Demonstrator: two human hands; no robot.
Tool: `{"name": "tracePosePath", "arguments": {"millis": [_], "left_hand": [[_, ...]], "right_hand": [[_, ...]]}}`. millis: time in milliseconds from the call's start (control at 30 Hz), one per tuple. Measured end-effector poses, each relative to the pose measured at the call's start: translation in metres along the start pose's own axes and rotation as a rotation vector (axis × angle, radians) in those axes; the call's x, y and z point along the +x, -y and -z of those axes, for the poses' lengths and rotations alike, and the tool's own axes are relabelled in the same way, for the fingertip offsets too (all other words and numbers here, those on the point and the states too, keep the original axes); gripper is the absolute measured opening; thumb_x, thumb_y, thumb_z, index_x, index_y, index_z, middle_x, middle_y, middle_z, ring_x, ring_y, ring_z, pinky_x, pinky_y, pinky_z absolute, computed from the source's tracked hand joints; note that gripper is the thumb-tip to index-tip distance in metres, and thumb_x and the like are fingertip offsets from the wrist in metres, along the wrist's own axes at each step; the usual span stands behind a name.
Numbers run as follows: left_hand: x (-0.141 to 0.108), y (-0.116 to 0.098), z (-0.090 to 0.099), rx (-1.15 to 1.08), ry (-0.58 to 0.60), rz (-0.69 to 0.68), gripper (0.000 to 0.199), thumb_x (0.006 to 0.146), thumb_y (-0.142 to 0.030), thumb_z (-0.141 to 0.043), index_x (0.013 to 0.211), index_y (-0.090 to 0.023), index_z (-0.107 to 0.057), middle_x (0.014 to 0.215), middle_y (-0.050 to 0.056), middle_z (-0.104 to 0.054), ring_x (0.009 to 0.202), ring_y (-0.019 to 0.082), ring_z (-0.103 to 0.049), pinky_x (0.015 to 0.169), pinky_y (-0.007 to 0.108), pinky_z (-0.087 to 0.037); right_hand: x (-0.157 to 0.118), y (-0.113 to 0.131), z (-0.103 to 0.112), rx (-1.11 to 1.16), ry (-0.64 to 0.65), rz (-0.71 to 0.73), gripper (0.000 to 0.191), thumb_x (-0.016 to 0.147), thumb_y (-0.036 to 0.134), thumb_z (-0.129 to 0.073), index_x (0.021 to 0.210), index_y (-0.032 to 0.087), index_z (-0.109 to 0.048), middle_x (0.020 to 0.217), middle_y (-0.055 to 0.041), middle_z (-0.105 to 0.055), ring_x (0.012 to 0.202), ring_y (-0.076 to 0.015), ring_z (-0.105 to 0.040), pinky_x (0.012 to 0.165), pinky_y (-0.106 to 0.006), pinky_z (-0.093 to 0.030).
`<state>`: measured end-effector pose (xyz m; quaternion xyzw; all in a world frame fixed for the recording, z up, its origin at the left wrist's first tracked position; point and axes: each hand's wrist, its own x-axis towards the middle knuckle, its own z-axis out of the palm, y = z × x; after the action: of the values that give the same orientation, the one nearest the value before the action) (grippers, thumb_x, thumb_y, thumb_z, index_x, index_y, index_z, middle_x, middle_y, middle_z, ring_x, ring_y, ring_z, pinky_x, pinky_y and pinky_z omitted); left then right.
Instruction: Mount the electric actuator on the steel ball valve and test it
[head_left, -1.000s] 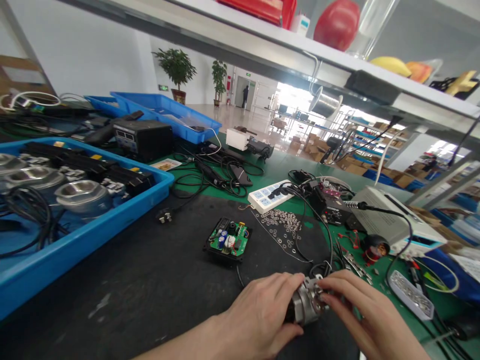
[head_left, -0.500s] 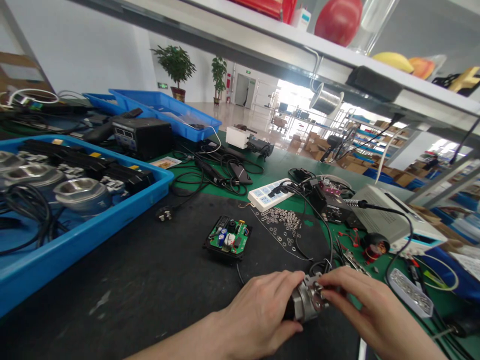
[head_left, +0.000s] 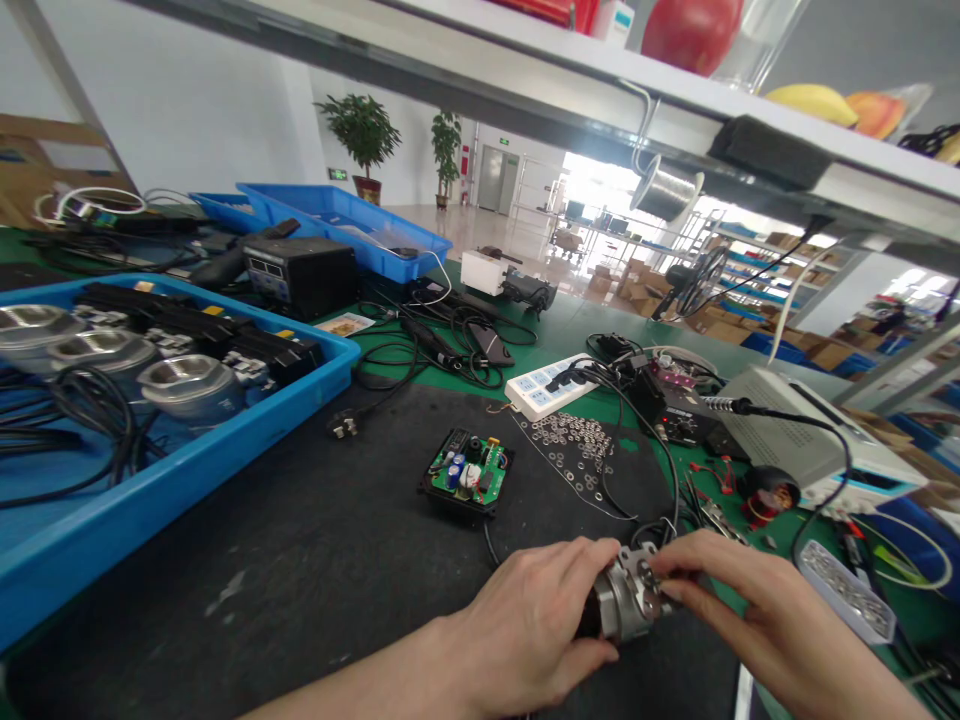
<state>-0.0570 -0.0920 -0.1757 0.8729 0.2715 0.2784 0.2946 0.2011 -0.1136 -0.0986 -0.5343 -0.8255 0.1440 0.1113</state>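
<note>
Motor [head_left: 626, 605], lower centre of frame, on the black mat [head_left: 300, 560]; left hand [head_left: 525, 630] curled round its body, gripping; right hand [head_left: 757, 625] pinching at its end face, perhaps a small screw, too small to tell; likely heavy, rigid, smooth metal; best held round the barrel; circuit board [head_left: 469, 475] above.

Electronics assembly workshop: solder spool [head_left: 664, 189], circuit board [head_left: 471, 472], blue parts bins [head_left: 225, 445], power strip [head_left: 546, 385].
</note>
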Motion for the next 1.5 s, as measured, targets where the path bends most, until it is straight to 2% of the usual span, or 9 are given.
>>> {"name": "tracePosePath", "arguments": {"millis": [300,533,767,900,1033,1200,1333,1500], "left_hand": [[0.000,-0.001,0.000,-0.012,0.010,0.008,0.078,0.085,-0.029,-0.079,0.147,-0.026,-0.031,0.132,0.007,-0.062,0.116,0.028,-0.064,0.100,0.042,-0.054],[0.000,-0.001,0.001,-0.020,0.016,0.010,0.081,0.083,-0.027,-0.080,0.147,-0.027,-0.031,0.133,0.007,-0.063,0.118,0.027,-0.064,0.102,0.042,-0.053],[0.001,0.000,-0.001,-0.020,0.027,-0.003,0.079,0.083,-0.027,-0.080,0.146,-0.027,-0.031,0.132,0.006,-0.063,0.117,0.027,-0.064,0.101,0.042,-0.054],[0.001,0.002,-0.001,-0.018,0.029,-0.003,0.080,0.084,-0.028,-0.080,0.146,-0.027,-0.030,0.132,0.005,-0.062,0.117,0.027,-0.064,0.101,0.043,-0.054],[0.000,0.001,-0.002,-0.012,0.029,-0.008,0.081,0.084,-0.028,-0.079,0.147,-0.027,-0.029,0.135,0.006,-0.061,0.119,0.027,-0.063,0.103,0.043,-0.053],[0.002,0.000,-0.002,-0.009,0.025,0.010,0.081,0.084,-0.027,-0.079,0.147,-0.028,-0.029,0.136,0.005,-0.061,0.120,0.027,-0.063,0.104,0.043,-0.053],[0.002,0.000,-0.001,-0.005,0.032,0.000,0.079,0.086,-0.027,-0.077,0.147,-0.028,-0.028,0.136,0.005,-0.061,0.121,0.026,-0.063,0.104,0.044,-0.053],[0.001,0.001,-0.003,0.009,0.031,-0.016,0.080,0.085,-0.027,-0.077,0.148,-0.027,-0.028,0.137,0.005,-0.061,0.121,0.027,-0.062,0.105,0.044,-0.053]], "right_hand": [[-0.001,0.005,-0.006,-0.015,-0.143,0.137,0.018,0.099,0.030,-0.059,0.112,0.033,-0.070,0.106,0.0030,-0.071,0.096,-0.0056,-0.068,0.083,-0.011,-0.055],[0.001,0.005,-0.004,-0.071,-0.160,0.171,0.019,0.098,0.028,-0.061,0.113,0.034,-0.071,0.107,0.0026,-0.070,0.094,-0.0052,-0.069,0.081,-0.010,-0.055],[-0.007,0.001,-0.011,-0.070,-0.246,0.174,0.021,0.094,0.027,-0.066,0.115,0.029,-0.066,0.102,0.0020,-0.070,0.092,-0.0051,-0.068,0.080,-0.010,-0.054],[-0.010,0.001,-0.018,-0.045,-0.240,0.180,0.021,0.095,0.023,-0.065,0.116,0.027,-0.062,0.103,0.0021,-0.067,0.093,-0.0031,-0.066,0.082,-0.009,-0.052],[-0.009,0.006,-0.020,-0.075,-0.302,0.249,0.018,0.095,0.019,-0.064,0.112,0.023,-0.061,0.103,0.0005,-0.066,0.095,-0.0035,-0.065,0.086,-0.009,-0.052],[-0.011,0.009,-0.022,-0.249,-0.389,0.314,0.016,0.098,0.019,-0.057,0.111,0.021,-0.065,0.105,-0.0031,-0.066,0.090,-0.0069,-0.066,0.079,-0.015,-0.054],[-0.016,0.006,-0.026,-0.349,-0.383,0.339,0.023,0.101,0.019,-0.050,0.114,0.022,-0.067,0.104,-0.0040,-0.067,0.086,-0.0085,-0.067,0.074,-0.018,-0.054],[-0.015,0.007,-0.025,-0.277,-0.403,0.365,0.021,0.100,0.017,-0.053,0.112,0.021,-0.069,0.103,-0.0029,-0.067,0.087,-0.0062,-0.066,0.076,-0.015,-0.053]]}}
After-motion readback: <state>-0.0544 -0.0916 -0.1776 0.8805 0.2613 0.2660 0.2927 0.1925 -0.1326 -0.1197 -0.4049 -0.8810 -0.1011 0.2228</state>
